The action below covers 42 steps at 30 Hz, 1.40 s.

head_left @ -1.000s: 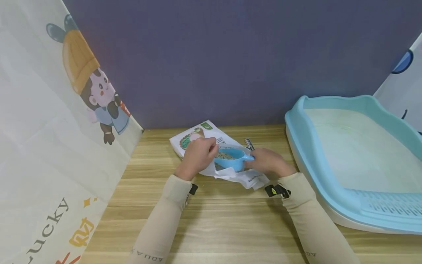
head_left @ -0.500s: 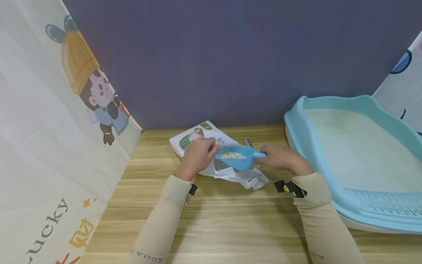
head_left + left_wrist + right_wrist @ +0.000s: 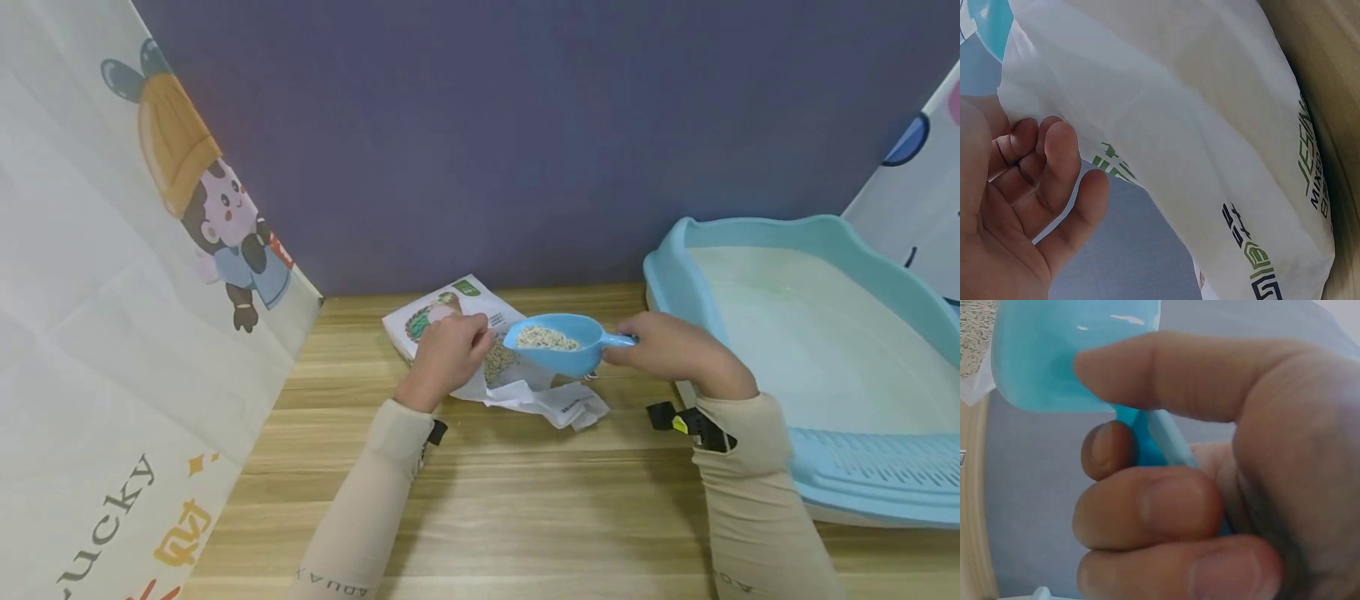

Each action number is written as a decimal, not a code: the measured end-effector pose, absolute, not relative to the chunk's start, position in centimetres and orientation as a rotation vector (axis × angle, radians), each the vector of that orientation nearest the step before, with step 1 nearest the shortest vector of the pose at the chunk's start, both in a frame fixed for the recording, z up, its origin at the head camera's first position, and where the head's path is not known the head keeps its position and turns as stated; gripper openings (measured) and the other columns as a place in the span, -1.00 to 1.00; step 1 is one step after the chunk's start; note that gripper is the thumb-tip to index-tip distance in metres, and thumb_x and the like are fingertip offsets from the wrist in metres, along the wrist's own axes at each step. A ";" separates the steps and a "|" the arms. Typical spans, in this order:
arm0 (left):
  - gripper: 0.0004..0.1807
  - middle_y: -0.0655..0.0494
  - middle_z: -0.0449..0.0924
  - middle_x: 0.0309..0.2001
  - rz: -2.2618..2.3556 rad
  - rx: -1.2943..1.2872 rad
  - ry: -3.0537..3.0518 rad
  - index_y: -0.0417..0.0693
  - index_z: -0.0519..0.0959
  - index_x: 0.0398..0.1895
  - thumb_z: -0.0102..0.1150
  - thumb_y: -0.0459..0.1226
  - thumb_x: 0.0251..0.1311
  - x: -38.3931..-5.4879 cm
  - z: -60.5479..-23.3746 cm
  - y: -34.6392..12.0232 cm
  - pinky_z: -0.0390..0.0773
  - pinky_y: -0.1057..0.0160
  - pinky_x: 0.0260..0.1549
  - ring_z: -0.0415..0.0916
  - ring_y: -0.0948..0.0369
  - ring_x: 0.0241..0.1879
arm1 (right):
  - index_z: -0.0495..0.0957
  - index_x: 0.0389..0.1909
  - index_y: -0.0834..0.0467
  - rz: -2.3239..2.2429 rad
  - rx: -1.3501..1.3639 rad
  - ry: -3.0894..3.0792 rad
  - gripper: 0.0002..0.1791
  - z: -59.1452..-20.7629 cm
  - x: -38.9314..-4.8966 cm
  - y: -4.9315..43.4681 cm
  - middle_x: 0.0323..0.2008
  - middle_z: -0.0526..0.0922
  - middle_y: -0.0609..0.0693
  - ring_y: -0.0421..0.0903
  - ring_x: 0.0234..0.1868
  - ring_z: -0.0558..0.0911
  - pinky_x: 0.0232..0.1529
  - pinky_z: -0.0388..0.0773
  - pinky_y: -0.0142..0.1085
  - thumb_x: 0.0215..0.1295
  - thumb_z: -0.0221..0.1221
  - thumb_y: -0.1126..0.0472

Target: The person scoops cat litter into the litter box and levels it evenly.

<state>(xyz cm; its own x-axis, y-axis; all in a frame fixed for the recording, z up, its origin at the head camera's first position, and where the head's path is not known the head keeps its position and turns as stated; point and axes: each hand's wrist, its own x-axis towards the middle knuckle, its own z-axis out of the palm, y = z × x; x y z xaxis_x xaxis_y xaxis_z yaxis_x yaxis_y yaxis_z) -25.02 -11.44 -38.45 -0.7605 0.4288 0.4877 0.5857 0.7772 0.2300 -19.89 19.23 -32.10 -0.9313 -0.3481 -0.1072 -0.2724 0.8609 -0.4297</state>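
Note:
My right hand [image 3: 667, 352] grips the handle of a light blue scoop [image 3: 568, 362], thumb along its base in the right wrist view. Pale litter pellets [image 3: 547, 337] fill the scoop's bowl, which hangs over the right part of an open white litter bag [image 3: 551, 402]. With my left hand [image 3: 452, 354] I pinch the bag's torn edge and keep its mouth spread. In the left wrist view curled fingers [image 3: 1054, 153] lie at the bag's rim, beside the printed white plastic. More loose pellets [image 3: 498, 360] show inside the bag, between my left hand and the scoop.
A large litter box with a light blue rim [image 3: 690, 275] and a slotted front ledge [image 3: 892, 462] stands at the right, just beyond my right hand. The wooden tabletop [image 3: 465, 500] meets a dark blue-grey back wall [image 3: 487, 150]. Printed white sheeting [image 3: 75, 250] hangs at the left.
My right hand has lifted the scoop out of the bag and moved it right, toward the litter box, with pellets in it. My left hand stays at the bag's edge.

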 end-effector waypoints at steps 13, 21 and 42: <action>-0.56 0.26 0.21 -0.72 -0.543 -0.782 -2.547 0.09 0.26 -0.68 0.12 -0.24 0.40 -25.1 -38.3 -11.3 0.22 0.29 -0.64 0.21 0.28 -0.69 | 0.51 -0.39 0.10 -0.652 -0.377 2.907 -0.69 -31.2 -19.3 20.4 -0.58 0.37 -0.06 -0.10 -0.56 0.38 -0.52 0.32 -0.24 0.45 0.13 -0.04; -0.56 0.25 0.21 -0.72 -0.532 -0.785 -2.551 0.08 0.27 -0.67 0.14 -0.23 0.40 -25.0 -38.1 -11.2 0.22 0.29 -0.64 0.22 0.28 -0.69 | 0.53 -0.30 0.14 -0.663 -0.366 2.941 -0.63 -31.4 -19.6 20.5 -0.54 0.38 -0.04 -0.09 -0.49 0.39 -0.47 0.32 -0.23 0.49 0.11 -0.11; -0.58 0.26 0.22 -0.72 -0.536 -0.768 -2.589 0.08 0.29 -0.66 0.10 -0.19 0.42 -24.7 -38.3 -11.4 0.20 0.32 -0.65 0.20 0.29 -0.69 | 0.41 -0.30 0.17 -0.828 -0.230 2.992 -0.63 -30.4 -18.6 20.5 -0.53 0.34 0.01 -0.06 -0.54 0.35 -0.49 0.31 -0.21 0.55 0.03 -0.07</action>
